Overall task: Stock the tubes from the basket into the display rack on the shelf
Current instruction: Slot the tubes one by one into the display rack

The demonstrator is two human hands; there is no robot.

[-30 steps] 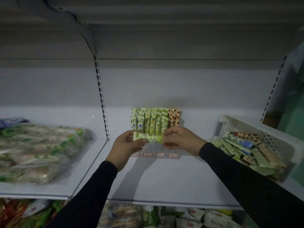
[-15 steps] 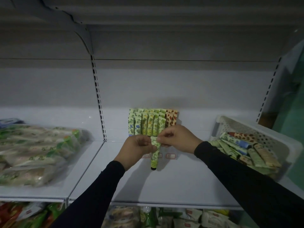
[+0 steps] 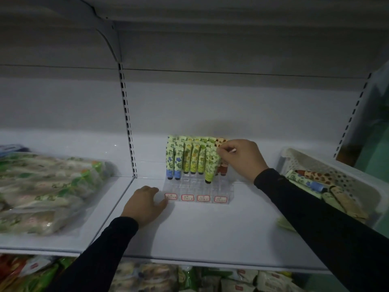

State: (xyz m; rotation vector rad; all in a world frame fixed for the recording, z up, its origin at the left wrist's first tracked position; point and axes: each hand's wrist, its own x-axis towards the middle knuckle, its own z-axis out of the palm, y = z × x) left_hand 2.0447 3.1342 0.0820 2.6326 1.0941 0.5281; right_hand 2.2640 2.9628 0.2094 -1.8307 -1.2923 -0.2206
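Note:
A clear display rack (image 3: 196, 189) with red price labels along its front stands on the white shelf (image 3: 210, 226). Several patterned tubes stand upright in its back rows. My right hand (image 3: 242, 160) pinches the top of a green tube (image 3: 211, 165), which hangs cap down over a rack slot. My left hand (image 3: 145, 204) rests on the shelf with its fingers touching the rack's front left corner. At the right, a white basket (image 3: 357, 175) holds several more tubes lying flat.
Clear bags of packaged goods (image 3: 48, 190) fill the shelf section on the left, past a slotted upright (image 3: 127, 123). More packaged goods lie on the shelf below. A loose pale green item (image 3: 285, 224) lies on the shelf by my right sleeve.
The green tube went from lying across both hands to hanging cap down. My right hand carried it up to the rack. My left hand let go and dropped to the rack's front corner.

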